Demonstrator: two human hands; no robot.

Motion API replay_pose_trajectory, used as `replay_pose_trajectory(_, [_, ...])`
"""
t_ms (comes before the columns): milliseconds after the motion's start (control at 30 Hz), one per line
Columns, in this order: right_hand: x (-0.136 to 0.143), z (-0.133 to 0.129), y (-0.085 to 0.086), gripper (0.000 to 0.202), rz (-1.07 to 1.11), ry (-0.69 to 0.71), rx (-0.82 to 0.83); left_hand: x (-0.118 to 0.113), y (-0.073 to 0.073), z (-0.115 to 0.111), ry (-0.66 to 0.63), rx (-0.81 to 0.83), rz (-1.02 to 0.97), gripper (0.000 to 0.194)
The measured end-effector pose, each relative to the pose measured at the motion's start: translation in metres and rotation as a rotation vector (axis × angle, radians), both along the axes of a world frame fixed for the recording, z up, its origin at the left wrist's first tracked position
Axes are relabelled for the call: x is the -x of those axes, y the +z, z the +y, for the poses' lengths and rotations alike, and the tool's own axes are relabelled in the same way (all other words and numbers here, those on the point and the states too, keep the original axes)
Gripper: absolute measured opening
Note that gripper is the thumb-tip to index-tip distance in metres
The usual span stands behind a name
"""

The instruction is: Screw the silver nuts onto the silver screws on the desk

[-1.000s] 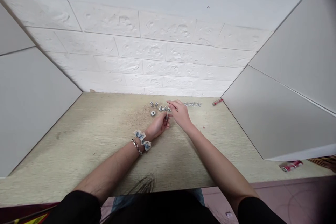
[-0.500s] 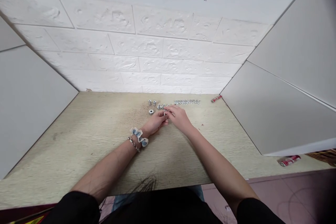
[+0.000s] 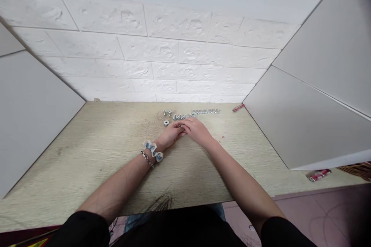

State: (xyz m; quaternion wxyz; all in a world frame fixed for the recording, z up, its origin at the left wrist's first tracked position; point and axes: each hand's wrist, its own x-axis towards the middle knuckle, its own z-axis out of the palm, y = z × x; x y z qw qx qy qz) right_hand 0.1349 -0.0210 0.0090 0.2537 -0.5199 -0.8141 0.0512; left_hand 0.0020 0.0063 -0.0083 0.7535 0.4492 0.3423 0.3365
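Note:
My left hand (image 3: 171, 134), with a scrunchie (image 3: 153, 150) and a chain bracelet (image 3: 147, 159) at the wrist, is closed in a pinch. My right hand (image 3: 197, 130) meets it fingertip to fingertip. Between them shows a small shiny metal part (image 3: 181, 125), mostly covered by fingers, so its exact kind cannot be made out. Just beyond the hands stands a row of small metal screws (image 3: 179, 117). Left of the fingers lies a round metal piece with a dark centre hole (image 3: 166, 123). Two ribbed metal fittings (image 3: 165, 112) stand behind it.
A line of several silver screws (image 3: 205, 111) lies near the white brick-pattern wall (image 3: 165, 52). One red battery-like cylinder (image 3: 238, 108) rests by the right panel (image 3: 319, 112); another red cylinder (image 3: 319, 175) is near the front right, beside a wicker edge (image 3: 356, 170). Wooden tabletop (image 3: 116, 131) beneath.
My right hand's fingers have drawn back slightly and closed in at the left fingertips, uncovering more of the standing screws. The left hand stays nearly in place.

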Motion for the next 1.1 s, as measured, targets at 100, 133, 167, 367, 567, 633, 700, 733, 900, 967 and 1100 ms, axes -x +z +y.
replay_pose_trajectory(100, [-0.002,0.001,0.001,0.025,-0.001,-0.014,0.025,0.000,-0.001,0.001,-0.015,-0.018,-0.009,0.020])
replay_pose_trajectory(133, [-0.002,0.000,0.002,0.024,0.000,-0.022,0.034,0.000,-0.002,0.001,-0.017,-0.027,-0.010,0.021])
replay_pose_trajectory(167, [-0.003,0.000,0.003,0.023,0.002,-0.031,0.045,0.000,-0.003,0.001,-0.020,-0.038,-0.011,0.022])
replay_pose_trajectory(367, [-0.007,-0.001,0.010,0.016,-0.009,-0.111,0.069,0.000,-0.004,0.001,-0.040,-0.120,0.038,0.026])
replay_pose_trajectory(567, [-0.007,-0.003,0.009,0.032,-0.047,-0.211,-0.074,0.002,0.004,-0.003,-0.127,-0.195,0.113,0.017])
replay_pose_trajectory(633, [-0.004,-0.005,0.007,0.030,-0.013,-0.242,-0.104,0.001,0.007,-0.005,-0.165,-0.224,0.115,0.014])
replay_pose_trajectory(700, [0.002,-0.006,0.005,0.026,0.060,-0.246,-0.103,0.000,0.010,-0.008,-0.187,-0.276,0.128,0.010])
replay_pose_trajectory(733, [0.005,-0.007,0.003,0.026,0.111,-0.239,-0.092,0.000,0.011,-0.009,-0.187,-0.305,0.139,0.010])
replay_pose_trajectory(900, [0.013,-0.006,-0.004,0.036,0.328,-0.160,0.000,0.000,0.012,-0.013,-0.125,-0.342,0.138,0.013])
replay_pose_trajectory(967, [0.012,-0.004,-0.006,0.038,0.383,-0.123,0.031,-0.001,0.011,-0.013,-0.081,-0.288,0.090,0.015])
replay_pose_trajectory(1100, [0.010,0.001,-0.011,0.037,0.518,-0.051,0.063,0.000,0.008,-0.009,0.029,-0.125,-0.053,0.016])
